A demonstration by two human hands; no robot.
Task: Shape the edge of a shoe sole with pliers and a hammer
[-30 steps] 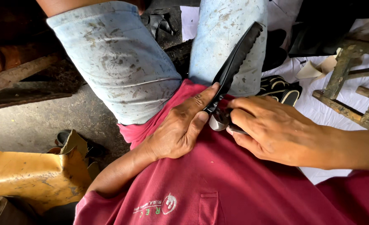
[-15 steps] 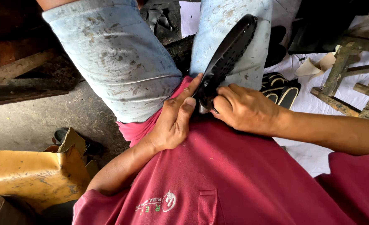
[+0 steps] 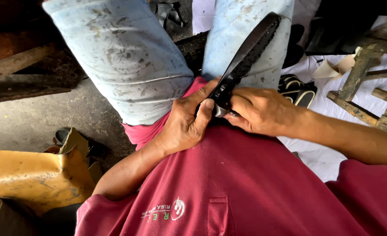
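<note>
Hands: two, both bare, meeting in the middle of the lap, just above the red shirt.
Left hand: coming in from the lower left, wrist bent a little, palm turned toward the body, thumb lying up along the near end of the shoe sole.
Left fingers: curled close together and squeezing the near end of the sole; fingertips mostly hidden under the hand.
Right hand: coming in from the right, arm lying flat across the shirt, back of the hand facing up.
Right fingers: bent and pressed together, pinching the same near end of the sole from the other side; something small and pale showing between the two hands, too hidden to tell what.
Shoe sole: one, black, long and thin, with little bumps along its edge.
Place of the sole: leaning up and away from the hands, its far end resting against the right knee.
Knees: two, in pale blue jeans with dirty spots, one on each side of the sole.
Wooden stool: one, rough, standing well apart on the right, only partly showing.
White sheet: one, lying on the floor under the stool.
Yellow leather piece: one, big and bent, sitting at the lower left, well apart from the hands.
Dark sandals: looking like two, lying just behind the right hand.
</note>
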